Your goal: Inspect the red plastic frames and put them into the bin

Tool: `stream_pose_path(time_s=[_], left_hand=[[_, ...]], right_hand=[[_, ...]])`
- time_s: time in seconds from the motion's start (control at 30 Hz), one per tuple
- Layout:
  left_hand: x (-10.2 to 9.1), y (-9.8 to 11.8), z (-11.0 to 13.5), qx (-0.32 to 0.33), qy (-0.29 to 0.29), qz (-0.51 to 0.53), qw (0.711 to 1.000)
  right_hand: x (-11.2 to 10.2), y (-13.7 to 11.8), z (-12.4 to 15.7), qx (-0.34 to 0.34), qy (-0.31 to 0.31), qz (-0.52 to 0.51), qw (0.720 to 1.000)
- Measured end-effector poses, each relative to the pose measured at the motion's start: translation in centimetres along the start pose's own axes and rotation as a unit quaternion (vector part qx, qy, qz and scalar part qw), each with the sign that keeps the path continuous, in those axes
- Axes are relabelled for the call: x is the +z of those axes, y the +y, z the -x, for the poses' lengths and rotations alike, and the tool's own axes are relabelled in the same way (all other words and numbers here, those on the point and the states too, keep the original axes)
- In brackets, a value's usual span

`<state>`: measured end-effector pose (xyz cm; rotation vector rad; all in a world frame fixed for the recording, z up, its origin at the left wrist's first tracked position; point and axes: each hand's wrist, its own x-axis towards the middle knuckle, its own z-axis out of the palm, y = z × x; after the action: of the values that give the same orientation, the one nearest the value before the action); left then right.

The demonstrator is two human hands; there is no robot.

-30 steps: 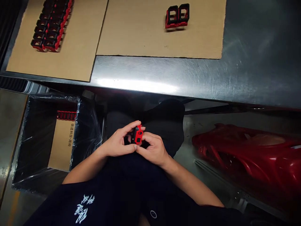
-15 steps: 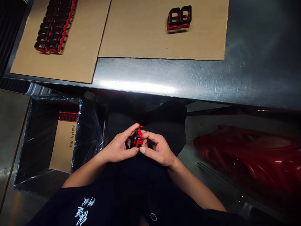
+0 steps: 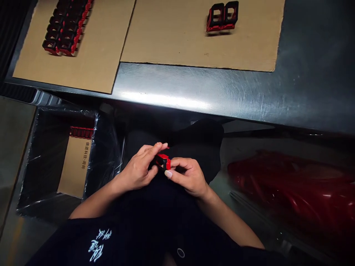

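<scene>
Above my lap, a small red-and-black plastic frame part (image 3: 165, 162) is held between my two hands. My right hand (image 3: 191, 176) pinches its right side, thumb below and index finger above. My left hand (image 3: 142, 166) closes round the part's left side and partly covers it. A thin red piece (image 3: 168, 147) shows by the left fingertips; what it belongs to I cannot make out. On the cardboard ahead stand two like red-and-black frames (image 3: 222, 17), side by side.
More frames (image 3: 62, 35) stand in two rows on the left cardboard (image 3: 88, 70). The metal table edge (image 3: 177, 105) runs in front of me. A plastic-lined bin (image 3: 30, 166) at lower left holds cardboard and a row of red parts. Red plastic-wrapped material (image 3: 291, 181) lies at right.
The held frame part has been turned, showing a narrower side. My left thumb has drawn back to the left from its lower edge. The view has shifted slightly.
</scene>
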<state>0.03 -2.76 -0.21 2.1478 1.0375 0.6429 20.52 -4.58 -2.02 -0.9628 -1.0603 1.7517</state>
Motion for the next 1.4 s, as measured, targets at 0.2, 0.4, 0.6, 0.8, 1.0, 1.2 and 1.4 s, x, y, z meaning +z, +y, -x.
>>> stream_pose_path(time_s=[0.2, 0.4, 0.6, 0.8, 1.0, 1.2, 1.4], left_hand=[[0.1, 0.5, 0.7, -0.15, 0.059, 0.093, 0.983], [0.7, 1.3, 0.8, -0.158, 0.066, 0.112, 0.979], [1.0, 1.2, 0.4, -0.11, 0.093, 0.085, 0.986], [1.1, 1.0, 0.5, -0.037, 0.116, 0.058, 0.991], [1.1, 0.8, 0.6, -0.003, 0.13, 0.051, 0.99], [1.1, 0.9, 0.6, -0.001, 0.129, 0.043, 0.991], [1.0, 1.0, 0.8, -0.039, 0.145, 0.025, 0.988]], right_hand=[[0.1, 0.8, -0.2, -0.119, 0.053, 0.104, 0.986], [0.3, 1.7, -0.4, -0.151, 0.043, 0.118, 0.981], [0.3, 2.1, -0.5, -0.166, 0.029, 0.132, 0.977], [0.6, 1.6, -0.7, -0.169, 0.01, 0.141, 0.975], [0.3, 1.0, -0.4, -0.151, 0.063, 0.144, 0.976], [0.4, 0.1, 0.4, -0.157, 0.098, 0.144, 0.972], [1.2, -0.1, 0.3, -0.292, 0.114, 0.266, 0.912]])
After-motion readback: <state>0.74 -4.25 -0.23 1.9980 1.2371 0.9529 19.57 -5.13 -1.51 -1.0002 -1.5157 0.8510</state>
